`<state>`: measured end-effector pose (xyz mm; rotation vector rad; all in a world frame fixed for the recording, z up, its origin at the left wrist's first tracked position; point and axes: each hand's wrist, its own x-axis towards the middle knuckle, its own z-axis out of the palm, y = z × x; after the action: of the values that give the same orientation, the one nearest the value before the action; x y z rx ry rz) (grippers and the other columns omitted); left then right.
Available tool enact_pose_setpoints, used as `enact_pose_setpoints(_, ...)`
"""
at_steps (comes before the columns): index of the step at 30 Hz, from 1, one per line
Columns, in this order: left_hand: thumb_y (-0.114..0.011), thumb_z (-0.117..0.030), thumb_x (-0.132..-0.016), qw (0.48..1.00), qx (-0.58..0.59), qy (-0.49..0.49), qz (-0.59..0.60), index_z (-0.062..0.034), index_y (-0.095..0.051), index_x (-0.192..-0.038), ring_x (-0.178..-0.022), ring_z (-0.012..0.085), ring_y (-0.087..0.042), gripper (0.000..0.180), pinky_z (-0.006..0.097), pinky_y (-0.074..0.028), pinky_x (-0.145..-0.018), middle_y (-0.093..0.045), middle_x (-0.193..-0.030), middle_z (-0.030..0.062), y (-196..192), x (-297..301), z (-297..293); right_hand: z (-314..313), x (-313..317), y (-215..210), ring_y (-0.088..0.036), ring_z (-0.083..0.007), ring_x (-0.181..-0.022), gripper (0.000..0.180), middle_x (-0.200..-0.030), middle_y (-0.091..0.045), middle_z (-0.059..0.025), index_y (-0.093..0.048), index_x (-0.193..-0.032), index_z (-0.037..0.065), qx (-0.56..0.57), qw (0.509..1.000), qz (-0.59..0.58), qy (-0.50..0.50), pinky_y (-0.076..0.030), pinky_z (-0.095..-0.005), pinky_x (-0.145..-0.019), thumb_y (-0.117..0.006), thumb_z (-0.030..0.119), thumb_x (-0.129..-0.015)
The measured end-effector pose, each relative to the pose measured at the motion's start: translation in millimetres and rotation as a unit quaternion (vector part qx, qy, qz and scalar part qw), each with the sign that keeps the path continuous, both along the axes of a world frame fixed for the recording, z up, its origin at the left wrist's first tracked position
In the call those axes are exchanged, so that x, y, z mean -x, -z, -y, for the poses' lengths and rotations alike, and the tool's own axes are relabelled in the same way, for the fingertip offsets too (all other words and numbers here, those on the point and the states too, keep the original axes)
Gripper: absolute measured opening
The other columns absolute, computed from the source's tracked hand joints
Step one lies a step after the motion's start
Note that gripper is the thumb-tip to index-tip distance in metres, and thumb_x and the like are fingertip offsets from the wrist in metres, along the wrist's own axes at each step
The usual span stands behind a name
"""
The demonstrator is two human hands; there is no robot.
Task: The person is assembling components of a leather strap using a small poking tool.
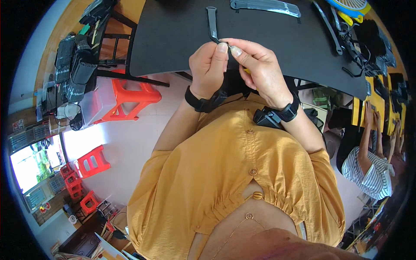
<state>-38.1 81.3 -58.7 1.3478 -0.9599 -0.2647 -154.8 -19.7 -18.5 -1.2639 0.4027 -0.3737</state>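
Black and narrow, a strap [212,24] lies partly on the dark table mat [173,39] with its near end lifted into the person's hands at the table's front edge. The left hand [209,67] is curled closed around that end, thumb pressed on top, and the right hand [260,69] pinches the same end from the other side between thumb and forefinger, so both hands grip the strap where they meet. Something black sits under the fingers there, perhaps a buckle, but it is too hidden to tell

As I see it, the weak point is the small pinch: the strap's far length rests loose on the mat, and a tug could drag it off the edge or let the end slip from the fingertips. A black wristband with a clipped device [271,116] rides each wrist and might catch on the shirt

Farther out, a second long strap [265,6] lies near the mat's far edge, well apart, and a heap of black straps and tools [359,43] crowds the right corner. Bare mat lies open ahead of the hands. To the left below stands an orange plastic stool [130,97]; to the right another person in a striped shirt [368,173] works at yellow sheets
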Motion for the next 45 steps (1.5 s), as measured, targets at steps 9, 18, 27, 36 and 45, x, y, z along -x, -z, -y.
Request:
enact_pose_setpoints(9, -0.045, -0.009, -0.101, 0.999, 0.028, -0.014, 0.036, -0.0053, -0.046, -0.067, -0.05, 0.0056, -0.041, 0.034, 0.022, -0.031, -0.046, -0.047, -0.058, -0.0012, -0.4, -0.4, -11.0, -5.5, -5.0, 7.5, -0.057, -0.0059, -0.06, 0.024, -0.08, -0.066, -0.0012, -0.065, -0.12, 0.006, 0.07, 0.997, 0.035, -0.016, -0.047, -0.0191, -0.054, -0.055, 0.015, -0.1)
enact_pose_setpoints(18, -0.052, -0.009, -0.096, 0.994, 0.027, 0.079, -0.076, -0.0024, -0.053, -0.069, -0.049, 0.0099, -0.046, 0.028, 0.027, -0.036, -0.048, -0.051, -0.058, 0.0019, -6.7, -1.1, -24.0, -5.5, -13.8, 17.4, -0.065, -0.0138, -0.089, 0.018, -0.095, -0.069, -0.0049, -0.067, -0.109, 0.004, 0.246, 0.961, 0.12, 0.049, -0.051, -0.0269, -0.078, -0.062, 0.014, -0.095)
enact_pose_setpoints(27, -0.047, -0.012, -0.099, 0.99, -0.007, -0.029, 0.136, -0.0033, -0.047, -0.066, -0.047, 0.0077, -0.044, 0.034, 0.025, -0.035, -0.044, -0.049, -0.055, 0.0001, -2.3, 5.2, -24.7, -8.2, -30.5, 15.7, -0.039, 0.0003, -0.05, 0.018, -0.065, -0.05, 0.0077, -0.063, -0.103, 0.006, 0.15, 0.981, 0.083, 0.094, -0.032, -0.0175, -0.046, -0.056, 0.023, -0.1)
enact_pose_setpoints(36, -0.054, -0.009, -0.091, 0.989, -0.105, 0.002, 0.106, 0.0004, -0.048, -0.078, -0.062, 0.0346, -0.05, 0.017, 0.04, -0.039, -0.057, -0.05, -0.071, 0.0172, -27.4, 11.5, -34.5, 3.2, -30.2, 1.2, -0.059, -0.0153, -0.071, 0.017, -0.075, -0.06, -0.0051, -0.06, -0.092, 0.001, 0.279, 0.951, 0.077, 0.107, -0.048, -0.0301, -0.068, -0.062, 0.018, -0.095)
enact_pose_setpoints(45, -0.049, -0.016, -0.097, 0.979, -0.196, 0.029, -0.054, 0.0004, -0.055, -0.085, -0.054, 0.0132, -0.054, 0.021, 0.027, -0.04, -0.048, -0.057, -0.068, 0.0053, -28.7, 9.5, -24.5, 24.2, -32.8, 6.6, -0.055, -0.0065, -0.059, 0.019, -0.075, -0.06, 0.002, -0.059, -0.101, 0.005, 0.285, 0.957, 0.05, 0.032, -0.046, -0.0235, -0.055, -0.056, 0.023, -0.099)
